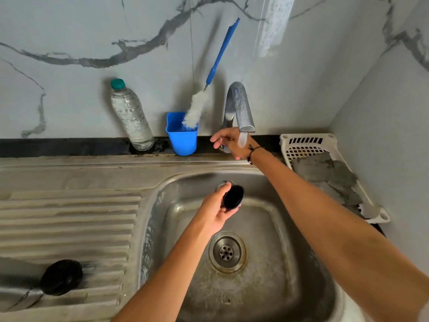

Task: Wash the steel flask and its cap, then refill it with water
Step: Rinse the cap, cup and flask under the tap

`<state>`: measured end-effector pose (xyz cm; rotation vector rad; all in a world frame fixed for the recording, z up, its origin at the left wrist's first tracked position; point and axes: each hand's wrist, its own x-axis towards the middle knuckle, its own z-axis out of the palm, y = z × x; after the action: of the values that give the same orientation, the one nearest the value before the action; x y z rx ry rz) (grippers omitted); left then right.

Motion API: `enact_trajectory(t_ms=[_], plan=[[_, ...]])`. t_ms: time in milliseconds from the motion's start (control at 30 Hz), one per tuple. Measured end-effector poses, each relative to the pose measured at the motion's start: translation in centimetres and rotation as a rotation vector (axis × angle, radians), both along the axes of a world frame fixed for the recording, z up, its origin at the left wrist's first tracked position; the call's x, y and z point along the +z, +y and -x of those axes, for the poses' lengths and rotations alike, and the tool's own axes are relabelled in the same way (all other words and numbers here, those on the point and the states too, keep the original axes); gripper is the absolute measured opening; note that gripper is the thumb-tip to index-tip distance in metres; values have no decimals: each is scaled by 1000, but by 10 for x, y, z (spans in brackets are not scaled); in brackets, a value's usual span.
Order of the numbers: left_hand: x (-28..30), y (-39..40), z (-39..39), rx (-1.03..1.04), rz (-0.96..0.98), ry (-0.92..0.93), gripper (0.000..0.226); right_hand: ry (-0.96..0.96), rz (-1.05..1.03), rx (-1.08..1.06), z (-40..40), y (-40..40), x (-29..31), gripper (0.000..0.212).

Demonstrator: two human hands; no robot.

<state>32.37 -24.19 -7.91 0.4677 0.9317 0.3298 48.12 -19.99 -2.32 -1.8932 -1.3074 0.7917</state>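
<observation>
My left hand (212,213) grips the flask's cap (233,197) over the sink basin (274,263), below the tap spout. The cap is steel outside and black inside, and its open side faces me. My right hand (229,141) reaches to the base of the steel tap (239,108), with its fingers curled round the tap handle (224,148). A short pale stream shows at the spout's mouth. The steel flask (59,278) lies on its side on the ribbed drainboard at the lower left, its black end toward me and its body partly cut off.
Against the marble wall behind the sink stand a clear plastic water bottle (131,117) with a green cap and a blue cup (182,138) holding a blue-handled bottle brush (197,108). A white plastic basket (308,145) with grey cloths sits at the right. The drain (227,252) is open.
</observation>
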Motion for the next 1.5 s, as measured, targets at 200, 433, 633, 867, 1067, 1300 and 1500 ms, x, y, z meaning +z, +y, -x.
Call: enact_trajectory(t_ms=[200, 433, 633, 867, 1067, 1300, 1500], plan=[[2, 4, -3, 47, 89, -16, 17, -48, 55, 73, 4, 7, 1, 31], [-12, -5, -1, 54, 205, 11, 19, 93, -221, -284, 26, -40, -33, 40], [-23, -13, -1, 29, 241, 18, 22, -344, -268, -222, 48, -61, -49, 45], [-23, -18, 0, 23, 241, 50, 23, 96, -81, -55, 10, -10, 3, 19], [-27, -16, -4, 63, 257, 56, 24, 27, 105, 74, 11, 7, 2, 12], [-26, -7, -2, 86, 222, 58, 20, 474, -179, -141, 15, 8, -18, 27], [-32, -2, -5, 107, 225, 57, 21, 625, -238, -175, 7, 6, -21, 26]])
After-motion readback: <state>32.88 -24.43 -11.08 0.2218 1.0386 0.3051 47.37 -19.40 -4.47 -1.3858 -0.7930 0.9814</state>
